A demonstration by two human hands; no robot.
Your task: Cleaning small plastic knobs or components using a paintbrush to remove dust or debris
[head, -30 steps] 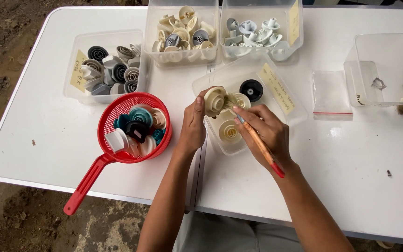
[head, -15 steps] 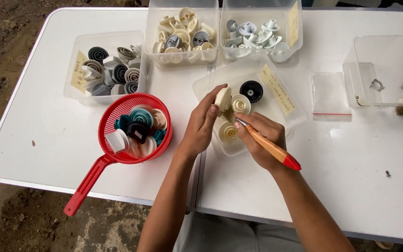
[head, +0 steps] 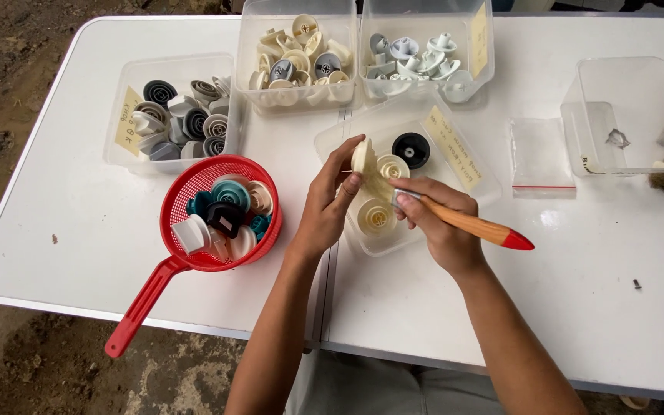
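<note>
Landmark: the shallow clear tray (head: 466,165) is sitting at the middle of the white folding table (head: 424,307); every place below is being given from it.
Left hand: the left hand (head: 328,207) is hovering over the tray's near-left part, fingers closed on a cream plastic disc (head: 362,156) and holding it up on edge.
Right hand: the right hand (head: 439,223) is hovering over the tray's near side, clamped around a wooden-handled brush (head: 474,225) with a red tip; the bristle end is pointing at the disc, though whether it is touching cannot be told, since the fingers are hiding it.
In the tray: two more cream ribbed discs are lying beneath the hands, and a black round part (head: 411,150) is resting toward the far side.
Handling: the disc is looking light, stiff and smooth, so probably slippery; the thin rim is offering the surest pinch, leaving the ribbed face open. It is seeming hard rather than fragile.
Left of the tray: a red plastic strainer (head: 186,265) is holding teal, white and cream parts; farther left and back, a clear tub (head: 128,131) is holding grey discs.
Behind the tray: two clear tubs, one with cream parts (head: 297,58), one with pale blue-white parts (head: 424,54).
Right of the tray: a small zip bag (head: 539,157) is lying flat, and a nearly bare clear box (head: 628,115) is standing beyond it.
</note>
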